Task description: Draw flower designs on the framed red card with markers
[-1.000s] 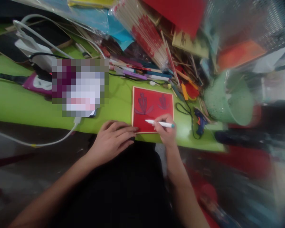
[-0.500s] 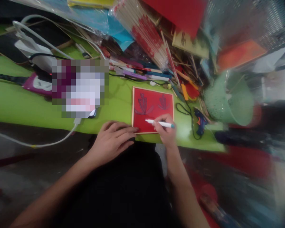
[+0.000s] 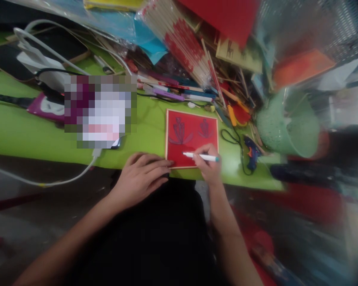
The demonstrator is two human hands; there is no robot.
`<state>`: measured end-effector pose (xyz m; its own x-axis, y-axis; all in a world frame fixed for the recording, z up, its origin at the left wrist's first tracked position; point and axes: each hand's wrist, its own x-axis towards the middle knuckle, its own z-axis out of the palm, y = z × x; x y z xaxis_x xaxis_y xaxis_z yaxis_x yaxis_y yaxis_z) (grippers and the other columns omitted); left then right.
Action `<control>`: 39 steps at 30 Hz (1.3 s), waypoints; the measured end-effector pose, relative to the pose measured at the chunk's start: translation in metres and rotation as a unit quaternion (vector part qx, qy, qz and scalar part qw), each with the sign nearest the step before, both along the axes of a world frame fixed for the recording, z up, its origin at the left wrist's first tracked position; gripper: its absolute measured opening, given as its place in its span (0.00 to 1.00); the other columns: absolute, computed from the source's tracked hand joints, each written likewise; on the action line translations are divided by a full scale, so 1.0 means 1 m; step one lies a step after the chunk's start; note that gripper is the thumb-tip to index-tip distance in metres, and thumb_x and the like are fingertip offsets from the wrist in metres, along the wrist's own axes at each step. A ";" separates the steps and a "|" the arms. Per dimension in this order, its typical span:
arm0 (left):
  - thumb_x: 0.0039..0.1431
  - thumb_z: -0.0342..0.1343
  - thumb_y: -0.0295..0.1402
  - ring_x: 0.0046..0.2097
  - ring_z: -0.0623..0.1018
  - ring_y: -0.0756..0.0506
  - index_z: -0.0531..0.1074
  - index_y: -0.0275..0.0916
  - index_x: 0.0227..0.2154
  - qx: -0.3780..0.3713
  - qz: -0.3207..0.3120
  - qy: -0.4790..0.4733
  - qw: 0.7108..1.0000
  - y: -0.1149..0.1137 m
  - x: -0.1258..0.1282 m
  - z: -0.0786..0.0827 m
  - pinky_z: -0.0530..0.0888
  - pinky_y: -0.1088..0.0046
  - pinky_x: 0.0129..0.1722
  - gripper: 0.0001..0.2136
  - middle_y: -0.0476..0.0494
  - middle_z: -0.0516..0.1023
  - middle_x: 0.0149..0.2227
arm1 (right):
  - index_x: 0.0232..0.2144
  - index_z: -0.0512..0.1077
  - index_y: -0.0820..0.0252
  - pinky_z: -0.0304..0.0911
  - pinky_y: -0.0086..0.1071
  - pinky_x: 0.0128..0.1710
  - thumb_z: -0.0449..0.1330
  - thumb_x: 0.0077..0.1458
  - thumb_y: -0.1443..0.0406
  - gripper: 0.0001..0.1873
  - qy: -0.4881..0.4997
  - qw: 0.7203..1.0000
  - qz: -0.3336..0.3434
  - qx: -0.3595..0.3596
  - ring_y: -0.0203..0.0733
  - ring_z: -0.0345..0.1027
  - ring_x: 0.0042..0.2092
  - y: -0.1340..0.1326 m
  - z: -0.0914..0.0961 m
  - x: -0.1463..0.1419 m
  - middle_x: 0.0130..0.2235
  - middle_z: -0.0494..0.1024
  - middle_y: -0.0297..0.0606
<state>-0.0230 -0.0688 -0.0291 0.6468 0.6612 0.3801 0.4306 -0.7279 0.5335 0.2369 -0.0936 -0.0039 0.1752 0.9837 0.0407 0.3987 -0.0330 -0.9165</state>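
Note:
A red panel (image 3: 193,145) with a pale wooden border lies on the green tabletop (image 3: 146,131). Two dark plant-like drawings mark its upper half, the left one larger. My right hand (image 3: 209,163) grips a white marker (image 3: 199,156) with a teal end, its tip pointing left over the panel's lower middle; whether the tip touches cannot be made out. My left hand (image 3: 144,172) lies flat at the table's front edge, fingers stretched out, the fingertips on the panel's lower left corner.
A glue gun (image 3: 251,155) with a dark cord lies right of the panel, before a green basket (image 3: 289,123). Pens (image 3: 167,93) and bundled sticks (image 3: 179,41) crowd the back. A purple power strip (image 3: 44,107) and white cable (image 3: 89,169) occupy the left.
The marker's tip has shifted slightly downward on the panel, with a small dark mark now beside it. My left hand stays in place.

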 end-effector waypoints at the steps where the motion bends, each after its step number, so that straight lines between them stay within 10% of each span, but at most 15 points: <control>1: 0.73 0.56 0.37 0.53 0.80 0.40 0.77 0.49 0.50 -0.002 0.000 0.000 1.000 0.000 0.000 0.000 0.66 0.55 0.54 0.08 0.54 0.84 0.56 | 0.33 0.73 0.54 0.59 0.30 0.25 0.66 0.61 0.62 0.06 -0.003 1.000 -0.001 0.002 0.34 0.65 0.26 0.000 0.000 0.000 0.26 0.74 0.28; 39: 0.73 0.55 0.38 0.53 0.79 0.40 0.76 0.48 0.50 0.001 0.002 -0.001 1.000 0.000 0.000 -0.003 0.66 0.56 0.54 0.08 0.53 0.85 0.55 | 0.31 0.70 0.54 0.60 0.29 0.25 0.63 0.59 0.65 0.06 -0.042 0.998 -0.031 0.041 0.34 0.64 0.26 0.003 0.005 -0.004 0.25 0.72 0.26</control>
<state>-0.0231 -0.0690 -0.0317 0.6441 0.6625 0.3825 0.4324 -0.7278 0.5323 0.2325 -0.0904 0.0012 0.2278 0.9638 0.1386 0.4740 0.0146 -0.8804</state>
